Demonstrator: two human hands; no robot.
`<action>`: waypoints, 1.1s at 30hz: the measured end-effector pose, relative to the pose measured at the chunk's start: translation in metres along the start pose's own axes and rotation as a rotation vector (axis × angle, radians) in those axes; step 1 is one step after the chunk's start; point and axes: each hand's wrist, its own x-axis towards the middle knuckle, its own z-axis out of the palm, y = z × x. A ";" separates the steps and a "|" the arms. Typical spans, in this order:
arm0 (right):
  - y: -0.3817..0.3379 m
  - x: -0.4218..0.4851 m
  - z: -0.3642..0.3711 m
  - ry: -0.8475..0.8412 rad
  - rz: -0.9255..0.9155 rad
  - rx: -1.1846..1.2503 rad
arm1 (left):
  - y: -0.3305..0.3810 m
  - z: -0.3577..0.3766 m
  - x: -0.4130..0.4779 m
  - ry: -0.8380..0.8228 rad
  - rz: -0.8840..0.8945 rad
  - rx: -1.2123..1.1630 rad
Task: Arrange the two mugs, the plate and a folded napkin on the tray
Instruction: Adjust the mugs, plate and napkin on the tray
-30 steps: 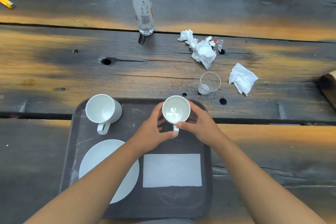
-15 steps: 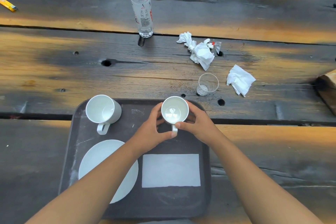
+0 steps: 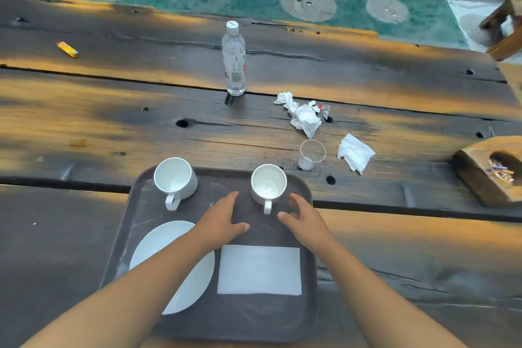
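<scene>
The only printing in view stood on the label of the clear plastic water bottle point(image 3: 234, 61) upright on the wooden table point(image 3: 113, 127): small dark lines and some red marks, too small and blurred to be read. The white cap point(image 3: 232, 24) carried a faint mark, equally illegible. Nothing else bore text.

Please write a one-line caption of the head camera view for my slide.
Two open hands, left hand and right hand, beside the right mug on a dark tray holding another mug, plate and folded napkin.

Glossy mugs point(image 3: 268, 185); rough wooden table point(image 3: 113, 127)
</scene>
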 end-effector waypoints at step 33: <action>-0.037 -0.048 0.125 -0.008 -0.189 -0.411 | -0.093 -0.052 -0.094 0.174 -0.085 0.160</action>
